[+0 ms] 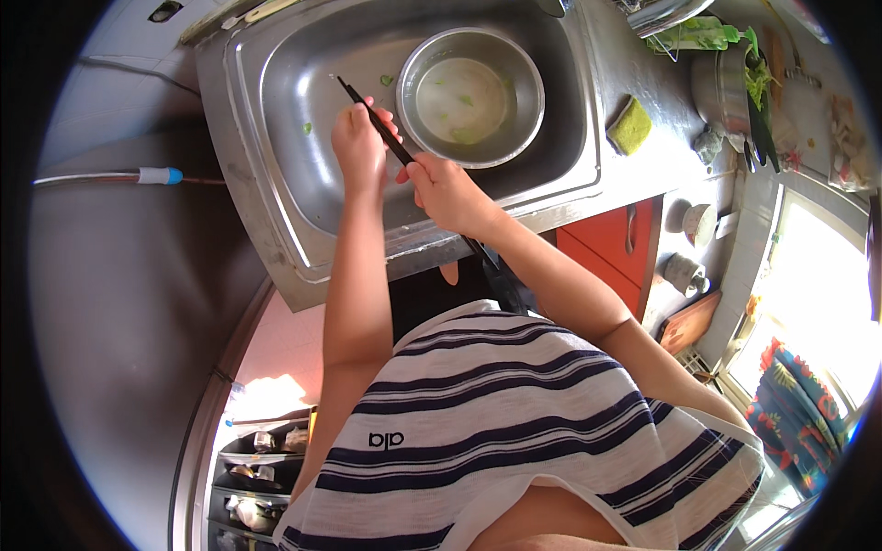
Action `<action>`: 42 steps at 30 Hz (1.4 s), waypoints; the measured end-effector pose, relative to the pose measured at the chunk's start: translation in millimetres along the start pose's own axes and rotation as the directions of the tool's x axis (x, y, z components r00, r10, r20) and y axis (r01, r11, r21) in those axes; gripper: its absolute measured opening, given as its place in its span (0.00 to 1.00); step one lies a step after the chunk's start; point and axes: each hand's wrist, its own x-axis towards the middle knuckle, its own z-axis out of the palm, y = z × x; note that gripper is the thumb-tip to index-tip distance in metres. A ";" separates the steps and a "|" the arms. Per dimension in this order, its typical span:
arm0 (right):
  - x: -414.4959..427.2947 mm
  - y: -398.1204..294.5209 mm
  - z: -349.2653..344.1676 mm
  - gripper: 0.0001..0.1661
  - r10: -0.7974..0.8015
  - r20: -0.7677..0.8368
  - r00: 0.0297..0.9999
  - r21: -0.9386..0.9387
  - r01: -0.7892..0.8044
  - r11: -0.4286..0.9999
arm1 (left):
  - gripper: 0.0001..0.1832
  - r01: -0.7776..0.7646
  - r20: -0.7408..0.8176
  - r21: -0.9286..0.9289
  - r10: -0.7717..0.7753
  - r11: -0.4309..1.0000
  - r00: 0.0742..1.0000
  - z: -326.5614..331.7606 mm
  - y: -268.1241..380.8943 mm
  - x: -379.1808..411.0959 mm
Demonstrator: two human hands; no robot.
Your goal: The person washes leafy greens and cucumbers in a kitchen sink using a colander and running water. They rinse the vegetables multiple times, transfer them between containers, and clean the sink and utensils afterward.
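Observation:
Thin black sticks (389, 135), which look like chopsticks, run diagonally over the steel sink (303, 186). My left hand (360, 148) is closed around them near their upper tips. Lower down, my right hand (451, 193) grips the same sticks, close to the sink's front edge. A dark length shows beyond my right wrist; whether it is the same sticks I cannot tell. Beside my hands, inside the sink, stands a round steel basin (537, 103) holding cloudy water and bits of green leaf (466, 100). Small leaf scraps (307, 128) lie on the sink floor.
A green-yellow sponge (630, 126) rests on the counter right of the sink. Behind it are a steel pot (716, 89) with leafy greens and a green bottle (699, 34). A red cabinet (610, 241) stands below. The faucet (665, 17) is at upper right.

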 end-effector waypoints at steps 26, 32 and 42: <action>33.9 49.5 -35.6 0.25 0.203 -0.025 0.979 0.430 -0.173 0.886 | 0.14 0.398 0.207 -0.334 -0.345 0.855 0.916 -20.7 18.7 37.7; 155.3 176.2 -103.6 0.18 0.251 -0.593 0.765 0.376 -0.011 0.926 | 0.13 0.532 0.313 -0.394 -0.435 0.750 0.845 -36.3 -13.6 53.4; 33.5 16.5 -29.7 0.25 -0.045 0.075 0.996 0.316 0.019 0.949 | 0.09 0.547 0.375 -0.564 -0.398 0.618 0.837 -30.5 -59.4 73.0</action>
